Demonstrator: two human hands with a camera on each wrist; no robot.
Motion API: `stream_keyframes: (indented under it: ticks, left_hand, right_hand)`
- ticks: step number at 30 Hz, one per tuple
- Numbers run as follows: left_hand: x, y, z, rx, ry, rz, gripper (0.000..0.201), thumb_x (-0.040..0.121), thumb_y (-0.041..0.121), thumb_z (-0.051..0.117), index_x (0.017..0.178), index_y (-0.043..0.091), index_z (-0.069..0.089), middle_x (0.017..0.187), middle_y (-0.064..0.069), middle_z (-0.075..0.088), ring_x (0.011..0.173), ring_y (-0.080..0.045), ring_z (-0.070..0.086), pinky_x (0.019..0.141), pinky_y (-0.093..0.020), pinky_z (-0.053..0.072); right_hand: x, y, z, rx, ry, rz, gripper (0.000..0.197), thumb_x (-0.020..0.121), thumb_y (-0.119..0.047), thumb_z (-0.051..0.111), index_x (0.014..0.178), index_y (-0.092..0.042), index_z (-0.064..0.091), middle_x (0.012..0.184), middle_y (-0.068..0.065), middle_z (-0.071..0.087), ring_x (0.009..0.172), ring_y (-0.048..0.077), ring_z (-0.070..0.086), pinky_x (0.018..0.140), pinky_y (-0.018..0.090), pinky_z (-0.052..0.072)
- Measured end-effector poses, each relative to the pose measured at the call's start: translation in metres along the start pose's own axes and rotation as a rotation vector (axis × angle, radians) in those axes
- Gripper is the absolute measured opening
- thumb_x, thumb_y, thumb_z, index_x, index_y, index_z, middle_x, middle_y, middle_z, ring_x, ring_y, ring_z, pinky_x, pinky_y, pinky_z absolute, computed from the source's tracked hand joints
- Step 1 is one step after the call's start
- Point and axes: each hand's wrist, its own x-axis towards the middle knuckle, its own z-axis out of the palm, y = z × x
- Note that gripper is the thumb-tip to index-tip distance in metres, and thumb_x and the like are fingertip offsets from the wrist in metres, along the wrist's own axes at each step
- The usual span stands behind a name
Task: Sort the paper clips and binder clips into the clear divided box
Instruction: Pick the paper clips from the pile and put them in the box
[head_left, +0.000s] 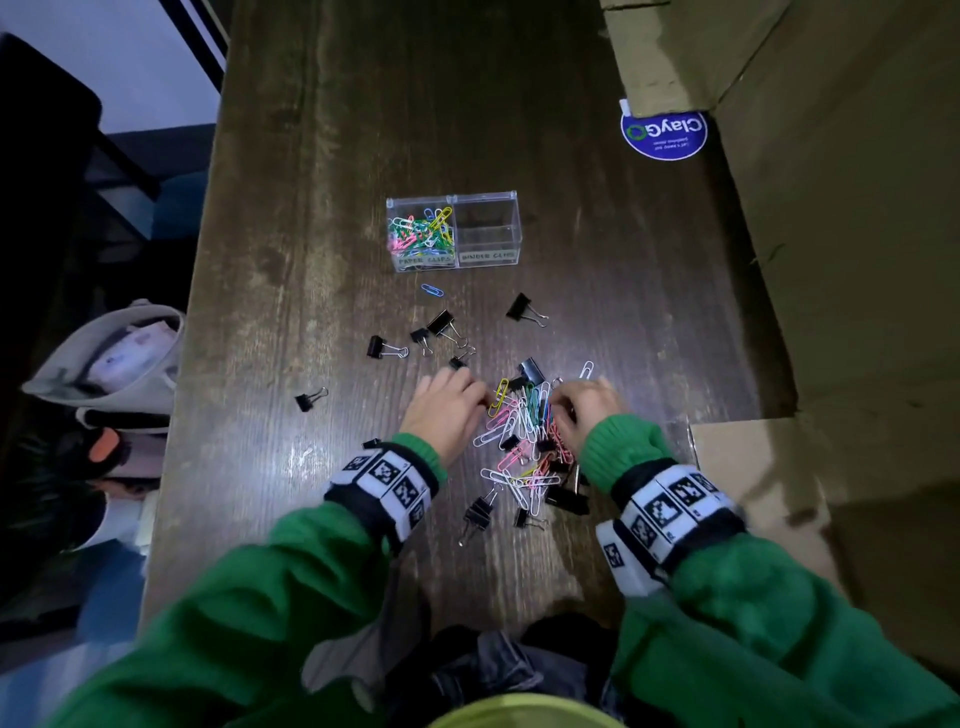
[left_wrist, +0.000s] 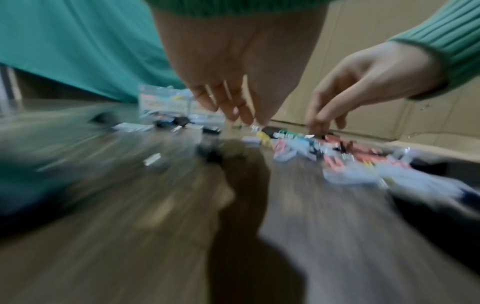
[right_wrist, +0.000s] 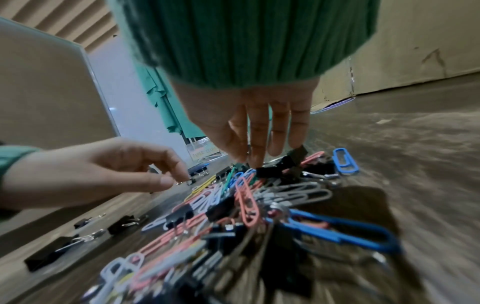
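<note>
The clear divided box (head_left: 485, 197) stands mid-table; its left cell holds coloured paper clips (head_left: 422, 228) and its right cell shows nothing inside. A mixed pile of paper clips and black binder clips (head_left: 519, 436) lies near me. My left hand (head_left: 480, 397) is at the pile's left edge. In the right wrist view its thumb and forefinger (right_wrist: 175, 181) pinch a small binder clip (right_wrist: 192, 181). My right hand (head_left: 556, 402) reaches down into the pile's far end, thumb and forefinger (right_wrist: 246, 158) closing on a paper clip there.
Loose black binder clips (head_left: 441, 325) and a blue paper clip (head_left: 432, 290) lie between pile and box; another binder clip (head_left: 310, 399) sits far left. Large cardboard boxes (head_left: 831, 260) wall the right side, with a blue round sticker (head_left: 664, 132). A bag (head_left: 114, 358) stands left of the table.
</note>
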Motion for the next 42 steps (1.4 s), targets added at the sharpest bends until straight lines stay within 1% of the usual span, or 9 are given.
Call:
stream_keyframes:
  ticks: [6, 10, 17, 22, 25, 27, 33, 38, 42]
  left_hand:
    - [0.034, 0.018, 0.000, -0.040, -0.238, -0.051, 0.057, 0.082, 0.036, 0.061, 0.130, 0.013, 0.040, 0.122, -0.009, 0.043, 0.119, -0.025, 0.040, 0.102, -0.040, 0.039]
    - [0.033, 0.027, 0.008, -0.059, -0.251, -0.142, 0.067, 0.076, 0.034, 0.069, 0.129, 0.009, 0.038, 0.127, -0.012, 0.043, 0.121, -0.026, 0.040, 0.104, -0.042, 0.039]
    - [0.023, 0.028, 0.020, -0.259, -0.248, -0.442, 0.042, 0.082, 0.018, 0.065, 0.117, 0.001, 0.049, 0.110, -0.015, 0.062, 0.101, -0.029, 0.061, 0.091, -0.037, 0.050]
    - [0.018, 0.029, 0.010, -0.154, -0.231, -0.361, 0.047, 0.081, -0.001, 0.060, 0.126, 0.002, 0.045, 0.135, -0.019, 0.043, 0.119, -0.030, 0.049, 0.103, -0.035, 0.043]
    - [0.011, 0.025, 0.008, -0.096, -0.223, -0.273, 0.053, 0.081, -0.010, 0.053, 0.130, 0.003, 0.038, 0.125, -0.020, 0.051, 0.107, -0.028, 0.058, 0.093, -0.033, 0.050]
    - [0.008, 0.022, 0.008, -0.035, -0.233, -0.228, 0.050, 0.084, -0.010, 0.049, 0.130, 0.003, 0.035, 0.116, -0.017, 0.057, 0.102, -0.027, 0.059, 0.090, -0.032, 0.052]
    - [0.010, 0.016, 0.004, 0.146, -0.302, -0.156, 0.063, 0.081, -0.001, 0.056, 0.137, 0.001, 0.028, 0.135, -0.021, 0.039, 0.125, -0.031, 0.040, 0.108, -0.038, 0.037]
    - [0.017, 0.000, -0.010, -0.001, -0.290, -0.165, 0.031, 0.087, -0.010, 0.041, 0.116, -0.001, 0.048, 0.118, -0.019, 0.055, 0.106, -0.033, 0.058, 0.089, -0.039, 0.048]
    - [0.025, -0.026, -0.026, -0.151, -0.188, -0.294, 0.021, 0.088, 0.006, 0.052, 0.109, 0.007, 0.054, 0.113, -0.017, 0.062, 0.109, -0.033, 0.057, 0.089, -0.040, 0.045]
  right_hand:
    - [0.018, -0.029, -0.005, -0.271, -0.164, 0.169, 0.048, 0.085, -0.046, 0.055, 0.115, -0.009, 0.054, 0.117, 0.012, 0.057, 0.118, 0.029, 0.045, 0.099, 0.043, 0.039]
    - [0.020, -0.032, -0.002, -0.230, -0.200, 0.175, 0.044, 0.085, -0.032, 0.061, 0.117, -0.003, 0.052, 0.114, 0.015, 0.060, 0.113, 0.029, 0.051, 0.096, 0.040, 0.043]
    - [0.016, -0.029, 0.003, -0.046, -0.205, 0.238, 0.021, 0.089, -0.007, 0.055, 0.109, 0.000, 0.059, 0.103, 0.017, 0.065, 0.095, 0.031, 0.063, 0.083, 0.035, 0.052]
    - [0.014, -0.017, 0.007, 0.182, -0.128, 0.255, 0.007, 0.088, -0.011, 0.056, 0.094, -0.012, 0.060, 0.077, 0.004, 0.060, 0.071, 0.016, 0.058, 0.074, 0.025, 0.048]
    - [0.019, -0.016, 0.002, 0.427, -0.089, 0.273, 0.015, 0.087, -0.010, 0.058, 0.076, -0.017, 0.051, 0.060, -0.006, 0.048, 0.054, 0.009, 0.047, 0.053, 0.019, 0.040]
    - [0.028, -0.021, -0.011, 0.602, -0.075, 0.265, 0.024, 0.086, -0.004, 0.058, 0.068, -0.016, 0.049, 0.059, -0.003, 0.048, 0.044, 0.007, 0.050, 0.041, 0.017, 0.040]
    - [0.078, -0.066, -0.064, 1.070, -0.164, 0.256, 0.025, 0.089, 0.009, 0.049, 0.068, -0.005, 0.046, 0.071, 0.013, 0.051, 0.033, 0.012, 0.060, 0.039, 0.030, 0.055]
    - [0.140, -0.116, -0.088, 0.899, -0.137, 0.138, 0.028, 0.089, 0.005, 0.051, 0.064, -0.005, 0.047, 0.068, 0.017, 0.052, 0.032, 0.012, 0.060, 0.040, 0.027, 0.055]
    - [0.188, -0.147, -0.089, 0.477, -0.002, 0.030, 0.026, 0.082, -0.006, 0.063, 0.060, -0.016, 0.055, 0.059, 0.003, 0.053, 0.042, 0.006, 0.052, 0.045, 0.014, 0.045]
